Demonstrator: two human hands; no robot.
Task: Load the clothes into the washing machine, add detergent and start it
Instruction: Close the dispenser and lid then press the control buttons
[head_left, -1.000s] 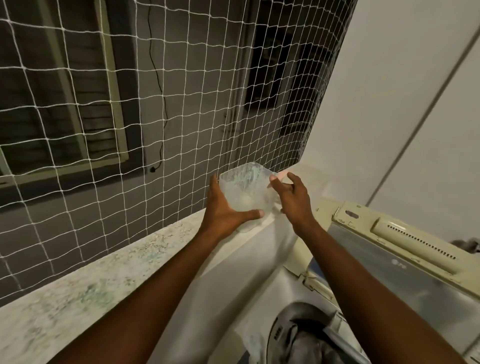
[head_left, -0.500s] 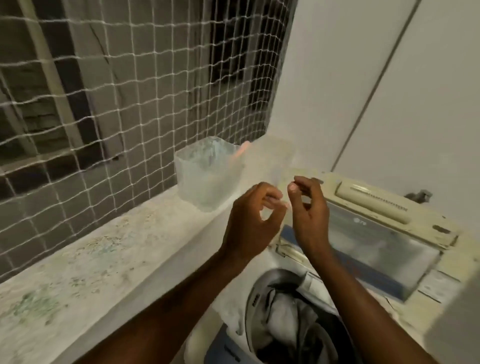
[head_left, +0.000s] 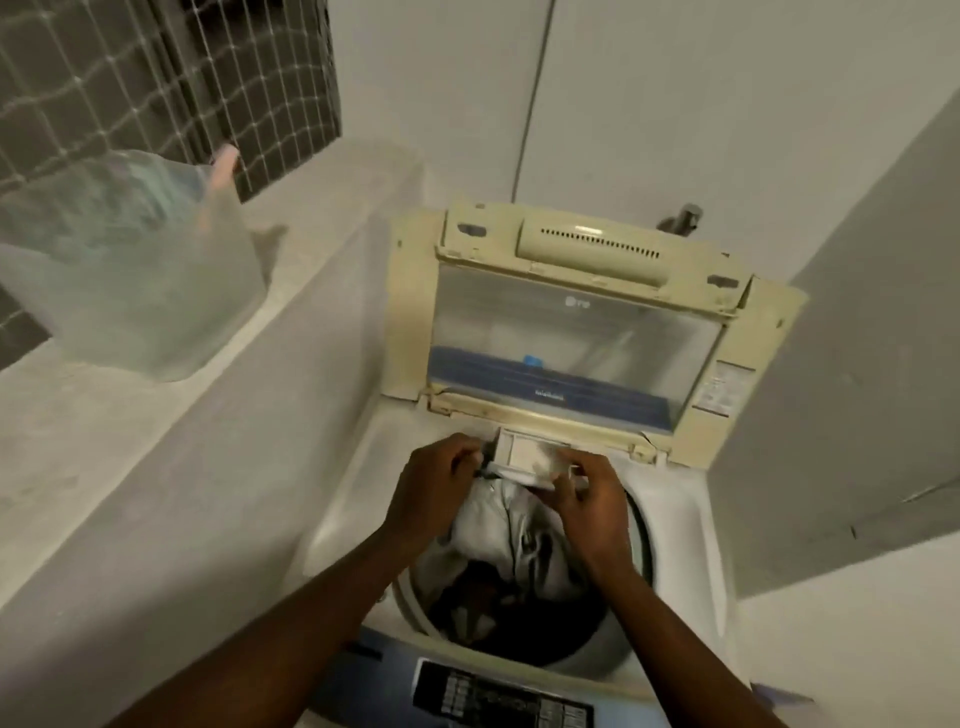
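Observation:
A cream top-loading washing machine (head_left: 358, 467) stands below me with its clear lid (head_left: 571, 332) raised. White and dark clothes (head_left: 511, 551) fill the drum. At the drum's far rim a small white detergent drawer (head_left: 524, 456) is pulled out. My left hand (head_left: 436, 486) pinches the drawer's left edge. My right hand (head_left: 589, 501) grips its right front corner, fingers curled over it. What the drawer holds is too blurred to tell. A translucent detergent tub (head_left: 130, 270) with a pink scoop (head_left: 221, 166) sits on the ledge at the left.
A speckled stone ledge (head_left: 104, 441) runs along the left, backed by white netting (head_left: 156, 67). The dark control panel (head_left: 498, 701) lies at the machine's near edge. A tap (head_left: 680, 218) sticks out behind the lid. A grey wall panel (head_left: 857, 364) closes the right side.
My hands left the tub on the ledge, swung right and dropped to the machine's detergent drawer. The view tilted down from the netting to the open drum.

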